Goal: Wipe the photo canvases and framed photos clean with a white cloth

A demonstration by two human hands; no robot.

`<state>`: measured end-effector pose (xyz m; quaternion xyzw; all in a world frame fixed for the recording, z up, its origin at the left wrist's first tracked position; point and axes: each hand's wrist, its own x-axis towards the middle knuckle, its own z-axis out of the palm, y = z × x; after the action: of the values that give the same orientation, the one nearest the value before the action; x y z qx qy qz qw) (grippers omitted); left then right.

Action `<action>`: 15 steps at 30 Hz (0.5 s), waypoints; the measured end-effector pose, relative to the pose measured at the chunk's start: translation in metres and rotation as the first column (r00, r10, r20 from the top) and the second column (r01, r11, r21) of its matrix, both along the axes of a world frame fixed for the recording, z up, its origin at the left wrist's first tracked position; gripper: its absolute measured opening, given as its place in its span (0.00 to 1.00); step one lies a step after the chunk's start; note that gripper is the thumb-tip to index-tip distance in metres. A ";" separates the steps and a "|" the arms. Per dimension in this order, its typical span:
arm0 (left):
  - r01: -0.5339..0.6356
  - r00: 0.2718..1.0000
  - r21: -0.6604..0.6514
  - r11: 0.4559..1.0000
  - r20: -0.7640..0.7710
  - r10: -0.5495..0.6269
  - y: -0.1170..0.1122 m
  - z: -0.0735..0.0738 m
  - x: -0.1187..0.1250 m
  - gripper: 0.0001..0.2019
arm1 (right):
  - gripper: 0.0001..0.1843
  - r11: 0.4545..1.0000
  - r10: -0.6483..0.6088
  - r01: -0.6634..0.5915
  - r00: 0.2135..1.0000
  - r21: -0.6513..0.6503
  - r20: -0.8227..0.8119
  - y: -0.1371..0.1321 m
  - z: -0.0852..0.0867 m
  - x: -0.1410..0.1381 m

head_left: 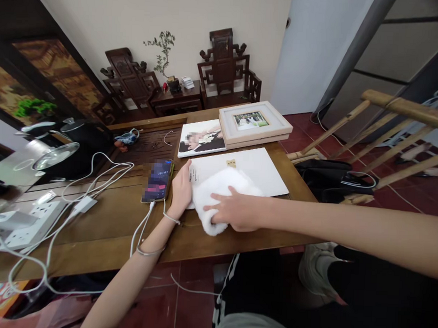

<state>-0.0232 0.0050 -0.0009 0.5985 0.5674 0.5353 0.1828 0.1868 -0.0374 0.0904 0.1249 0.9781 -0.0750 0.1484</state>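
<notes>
Open-fingered, our right hand presses the cloth, our left hand braces the board; slipping might knock the phone.

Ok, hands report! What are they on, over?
Right hand flat on white fluffy cloth. Left hand against white board edge. Charging phone right beside it.

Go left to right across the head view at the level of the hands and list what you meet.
White power strip → charger plug → phone → left hand → white cloth → black bag. The right hand lies on the cloth, so it gets no place of its own.
</notes>
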 end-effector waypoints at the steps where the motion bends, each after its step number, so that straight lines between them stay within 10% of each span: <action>1: 0.001 0.996 0.013 1.000 -0.093 0.000 -0.002 0.000 0.002 0.28 | 0.28 0.999 -0.039 0.039 0.999 -0.007 0.017 0.002 0.003 0.005; 8: 0.072 0.868 -0.141 0.987 -0.479 -0.131 -0.003 -0.006 0.007 0.20 | 0.26 0.928 -0.358 0.361 0.933 0.091 -0.038 0.053 0.001 0.015; 15: 0.103 0.808 -0.174 0.979 -0.559 -0.184 -0.003 -0.006 0.006 0.21 | 0.24 0.877 -0.468 0.480 0.849 -0.013 -0.244 0.106 0.001 -0.032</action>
<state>-0.0173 0.0016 -0.0073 0.7589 0.5839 0.2758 0.0840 0.1543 0.0691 0.0918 0.3557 0.9292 -0.1000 0.0030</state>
